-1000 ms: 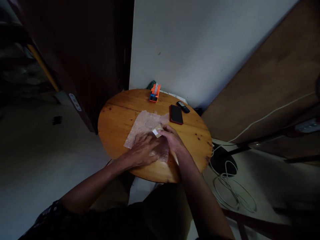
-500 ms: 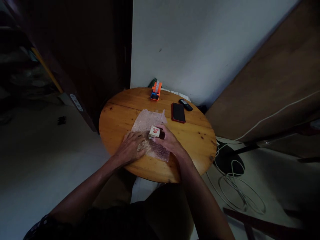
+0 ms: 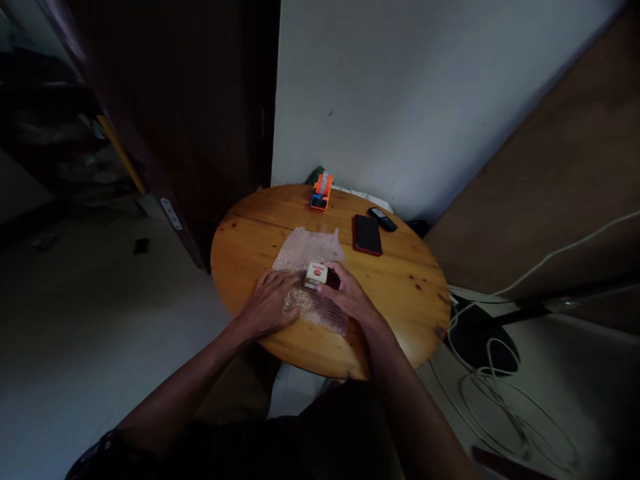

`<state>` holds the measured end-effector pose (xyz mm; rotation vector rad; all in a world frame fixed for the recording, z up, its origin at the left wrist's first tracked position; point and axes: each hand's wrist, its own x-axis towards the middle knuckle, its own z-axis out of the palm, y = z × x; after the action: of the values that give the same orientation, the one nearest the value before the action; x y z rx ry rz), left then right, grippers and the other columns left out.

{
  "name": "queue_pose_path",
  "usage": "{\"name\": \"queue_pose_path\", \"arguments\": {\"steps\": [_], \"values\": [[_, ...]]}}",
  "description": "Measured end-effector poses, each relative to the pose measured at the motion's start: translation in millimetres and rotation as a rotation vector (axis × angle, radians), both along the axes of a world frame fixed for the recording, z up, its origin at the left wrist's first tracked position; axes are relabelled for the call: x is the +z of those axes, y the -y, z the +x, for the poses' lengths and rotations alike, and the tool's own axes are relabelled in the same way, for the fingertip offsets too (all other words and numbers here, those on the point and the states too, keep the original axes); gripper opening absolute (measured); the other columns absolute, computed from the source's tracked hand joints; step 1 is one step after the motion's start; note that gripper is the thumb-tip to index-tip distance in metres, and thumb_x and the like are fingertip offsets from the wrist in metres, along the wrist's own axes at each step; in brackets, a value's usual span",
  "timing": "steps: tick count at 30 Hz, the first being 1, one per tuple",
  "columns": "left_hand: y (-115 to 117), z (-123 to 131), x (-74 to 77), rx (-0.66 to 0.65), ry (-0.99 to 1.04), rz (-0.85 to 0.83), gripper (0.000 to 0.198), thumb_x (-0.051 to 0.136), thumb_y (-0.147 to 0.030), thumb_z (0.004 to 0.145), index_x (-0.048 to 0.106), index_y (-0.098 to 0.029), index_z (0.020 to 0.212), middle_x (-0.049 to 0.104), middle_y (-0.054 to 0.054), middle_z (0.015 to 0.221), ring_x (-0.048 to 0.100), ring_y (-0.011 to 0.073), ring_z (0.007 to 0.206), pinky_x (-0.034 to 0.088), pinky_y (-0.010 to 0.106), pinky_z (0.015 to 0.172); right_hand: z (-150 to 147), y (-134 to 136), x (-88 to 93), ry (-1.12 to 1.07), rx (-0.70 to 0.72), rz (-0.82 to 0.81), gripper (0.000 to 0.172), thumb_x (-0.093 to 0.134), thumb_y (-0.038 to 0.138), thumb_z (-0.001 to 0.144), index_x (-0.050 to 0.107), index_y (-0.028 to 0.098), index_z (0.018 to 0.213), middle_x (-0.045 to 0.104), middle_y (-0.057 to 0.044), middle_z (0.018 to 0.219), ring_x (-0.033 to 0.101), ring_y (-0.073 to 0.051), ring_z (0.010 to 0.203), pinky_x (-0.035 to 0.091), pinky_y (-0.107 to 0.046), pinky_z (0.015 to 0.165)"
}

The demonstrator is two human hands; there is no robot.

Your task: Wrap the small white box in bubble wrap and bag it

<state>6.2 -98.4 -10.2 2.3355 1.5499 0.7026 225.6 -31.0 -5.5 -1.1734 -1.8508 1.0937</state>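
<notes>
A sheet of bubble wrap (image 3: 310, 247) lies on the round wooden table (image 3: 400, 300). Over its middle is a small white box (image 3: 317, 273) with a red mark on top, gripped between the thumb and fingers of my right hand (image 3: 349, 291). My left hand (image 3: 273, 300) rests flat with its fingers spread on the left part of the wrap, just left of the box, and holds nothing.
An orange and blue tape dispenser (image 3: 322, 192) stands near the table's back edge. Back right lie a dark phone-like device with a red edge (image 3: 367, 235) and a black handset (image 3: 383, 219). A coiled white cable (image 3: 495, 393) is on the floor at right.
The whole view has shifted, so the table and objects appear slightly further right and lower. Both hands and the box keep nearly the same places on the wrap.
</notes>
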Motion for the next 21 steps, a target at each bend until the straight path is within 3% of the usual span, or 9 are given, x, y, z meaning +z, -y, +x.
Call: {"name": "queue_pose_path", "arguments": {"steps": [8, 15, 21], "values": [[2.3, -0.8, 3.6, -0.01, -0.004, -0.004, 0.058, 0.064, -0.032, 0.082, 0.053, -0.023, 0.138, 0.055, 0.008, 0.149, 0.044, 0.0268, 0.141, 0.03, 0.049, 0.122, 2.6, -4.7, -10.3, 0.002, -0.014, 0.05, 0.049, 0.071, 0.033, 0.075, 0.058, 0.027, 0.122, 0.068, -0.005, 0.116, 0.064, -0.026, 0.108, 0.049, -0.046, 0.099], [17.2, -13.1, 13.6, -0.128, -0.062, 0.085, 0.029, 0.061, -0.021, 0.084, 0.067, -0.025, 0.111, 0.067, 0.005, 0.128, 0.045, 0.0273, 0.138, 0.022, 0.054, 0.124, 1.9, -3.0, -8.9, -0.002, -0.008, 0.059, 0.051, 0.07, 0.029, 0.076, 0.057, 0.027, 0.125, 0.068, -0.006, 0.119, 0.065, -0.025, 0.11, 0.05, -0.046, 0.101], [14.8, -8.7, 26.8, -0.307, -0.268, 0.04, 0.011, 0.056, -0.013, 0.086, 0.063, -0.021, 0.09, 0.068, 0.006, 0.104, 0.056, 0.0239, 0.115, 0.037, 0.046, 0.114, 1.7, 0.3, -3.7, 0.0, -0.009, 0.043, 0.053, 0.07, 0.028, 0.075, 0.055, 0.026, 0.126, 0.069, -0.005, 0.116, 0.065, -0.024, 0.107, 0.051, -0.044, 0.097]]}}
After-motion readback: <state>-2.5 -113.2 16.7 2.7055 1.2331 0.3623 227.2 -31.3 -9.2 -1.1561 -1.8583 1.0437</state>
